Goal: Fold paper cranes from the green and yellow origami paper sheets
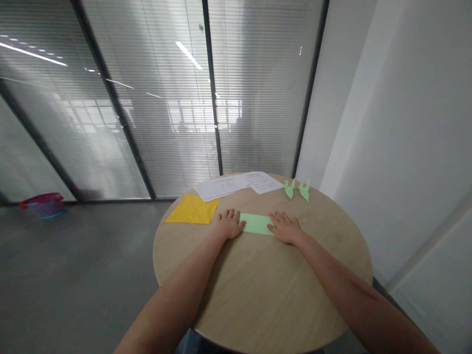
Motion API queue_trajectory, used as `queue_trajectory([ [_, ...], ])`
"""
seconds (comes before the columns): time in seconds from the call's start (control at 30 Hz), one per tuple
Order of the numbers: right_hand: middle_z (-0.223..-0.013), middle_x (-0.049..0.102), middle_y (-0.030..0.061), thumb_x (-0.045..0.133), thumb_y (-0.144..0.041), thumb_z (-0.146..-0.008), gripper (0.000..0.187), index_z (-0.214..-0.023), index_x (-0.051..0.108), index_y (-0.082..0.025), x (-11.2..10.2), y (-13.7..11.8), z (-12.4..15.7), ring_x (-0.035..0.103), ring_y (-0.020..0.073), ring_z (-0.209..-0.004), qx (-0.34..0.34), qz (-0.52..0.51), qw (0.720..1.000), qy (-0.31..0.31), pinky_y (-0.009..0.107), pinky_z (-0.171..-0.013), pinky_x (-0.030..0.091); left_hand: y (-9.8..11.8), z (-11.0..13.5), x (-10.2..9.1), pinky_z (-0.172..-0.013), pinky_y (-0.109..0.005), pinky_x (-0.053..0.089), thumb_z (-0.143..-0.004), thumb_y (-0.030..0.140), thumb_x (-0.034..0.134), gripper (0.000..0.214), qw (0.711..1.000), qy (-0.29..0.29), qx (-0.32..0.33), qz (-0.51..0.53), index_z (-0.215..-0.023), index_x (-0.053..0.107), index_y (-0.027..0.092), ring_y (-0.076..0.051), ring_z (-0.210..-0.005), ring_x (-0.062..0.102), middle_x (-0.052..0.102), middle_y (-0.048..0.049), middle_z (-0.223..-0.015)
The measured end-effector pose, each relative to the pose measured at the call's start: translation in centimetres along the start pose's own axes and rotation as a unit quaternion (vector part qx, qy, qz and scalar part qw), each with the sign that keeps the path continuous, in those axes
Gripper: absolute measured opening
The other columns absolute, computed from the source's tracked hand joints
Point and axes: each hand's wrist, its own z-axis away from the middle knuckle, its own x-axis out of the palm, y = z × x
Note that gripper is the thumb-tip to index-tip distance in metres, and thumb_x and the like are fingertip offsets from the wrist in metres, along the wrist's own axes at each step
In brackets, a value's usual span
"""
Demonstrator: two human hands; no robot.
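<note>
A pale green strip of paper [256, 223], rectangular and apparently folded, lies flat on the round wooden table [265, 290]. My left hand [229, 224] rests on its left end with the fingers spread. On the right end lies my right hand [284, 227], also flat, fingers apart. Both palms face down, and the middle of the paper shows between them. The ends under my hands are hidden. Just left of my left hand is a yellow sheet or packet [193, 210].
Two green paper cranes [289, 189] stand at the table's back right. Overlapping white printed sheets [223, 187] lie along the far edge. A red and blue basket [44, 205] sits on the floor at left. Glass panels with blinds [177, 113] and a white wall [405, 147] surround the table.
</note>
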Motion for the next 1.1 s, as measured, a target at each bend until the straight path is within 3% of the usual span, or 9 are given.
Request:
queue_trajectory([
  [0.33, -0.152, 0.029, 0.0169, 0.025, -0.049, -0.095, 0.059, -0.143, 0.038, -0.018, -0.4, 0.7, 0.2, 0.020, 0.0353, -0.141, 0.044, -0.033, 0.995, 0.078, 0.068, -0.103, 0.019, -0.8, -0.1, 0.0, -0.106, -0.053, 0.027, -0.089, 0.060, 0.032, 0.068, 0.994, 0.095, -0.043, 0.020, -0.133, 0.047, 0.011, -0.036, -0.138, 0.027, 0.035, -0.0222, -0.148],
  [0.53, -0.149, 0.036, 0.0150, 0.026, -0.052, -0.095, 0.057, -0.138, 0.045, -0.021, -0.4, 0.6, 0.2, 0.024, 0.0356, -0.139, 0.030, -0.034, 0.995, 0.084, 0.066, -0.103, 0.020, -1.6, -0.6, -0.5, -0.099, -0.046, 0.037, -0.086, 0.048, 0.044, 0.045, 0.992, 0.116, -0.033, 0.036, -0.107, 0.065, 0.014, -0.032, -0.121, 0.046, 0.057, -0.0185, -0.122],
  [0.67, -0.151, 0.034, 0.0162, 0.026, -0.052, -0.094, 0.060, -0.140, 0.044, -0.017, -0.1, 0.2, 0.0, 0.023, 0.0342, -0.140, 0.035, -0.037, 0.995, 0.084, 0.064, -0.106, 0.020, -1.7, -0.5, -0.8, -0.097, -0.040, 0.040, -0.087, 0.041, 0.044, 0.036, 0.991, 0.118, -0.038, 0.058, -0.099, 0.068, 0.016, -0.028, -0.113, 0.053, 0.062, -0.0152, -0.111],
  [0.87, -0.150, 0.035, 0.0177, 0.034, -0.052, -0.092, 0.063, -0.144, 0.037, -0.015, 0.2, -0.3, -0.1, 0.024, 0.0322, -0.141, 0.037, -0.056, 0.993, 0.096, 0.061, -0.106, 0.022, -1.7, -0.3, -1.1, -0.094, -0.037, 0.043, -0.083, 0.046, 0.051, 0.036, 0.989, 0.120, -0.051, 0.068, -0.096, 0.070, 0.018, -0.027, -0.110, 0.056, 0.064, -0.0130, -0.109],
  [1.1, -0.140, 0.046, 0.0160, 0.044, -0.047, -0.087, 0.050, -0.128, 0.052, -0.019, 0.3, -0.6, 0.1, 0.032, 0.0324, -0.136, 0.023, -0.068, 0.991, 0.115, 0.059, -0.104, 0.027, -2.0, -0.2, -1.0, -0.091, -0.037, 0.044, -0.083, 0.042, 0.052, 0.034, 0.984, 0.128, -0.070, 0.100, -0.101, 0.070, 0.019, -0.028, -0.109, 0.058, 0.066, -0.0132, -0.112],
])
